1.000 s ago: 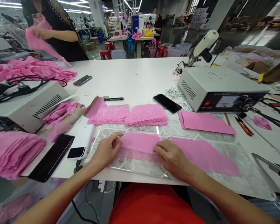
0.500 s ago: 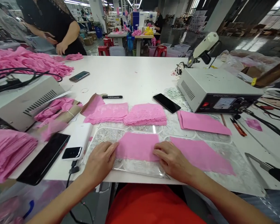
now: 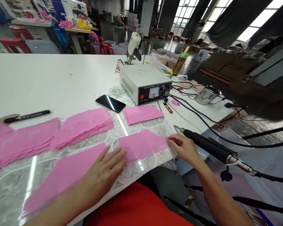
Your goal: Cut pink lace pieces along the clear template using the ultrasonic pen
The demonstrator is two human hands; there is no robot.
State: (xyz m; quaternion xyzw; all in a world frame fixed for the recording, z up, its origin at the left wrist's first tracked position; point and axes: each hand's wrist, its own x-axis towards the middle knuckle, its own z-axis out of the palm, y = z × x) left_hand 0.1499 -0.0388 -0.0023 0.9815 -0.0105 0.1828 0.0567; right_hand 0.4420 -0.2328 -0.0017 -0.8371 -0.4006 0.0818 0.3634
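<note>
The right pink piece (image 3: pixel 141 144) lies on the patterned mat (image 3: pixel 4 191), between the two hands. The left hand (image 3: pixel 103 172) is flat, fingers spread, across the left pink piece (image 3: pixel 70 171), gripping nothing. The right hand (image 3: pixel 186 150) is half curled at the right piece's right end; whether it pinches the edge, I cannot tell.

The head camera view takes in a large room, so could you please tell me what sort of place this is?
Probably a sewing workshop: a sewing machine stands in the background, red stools stand near it, and stacks of pink cloth lie in the foreground.
</note>
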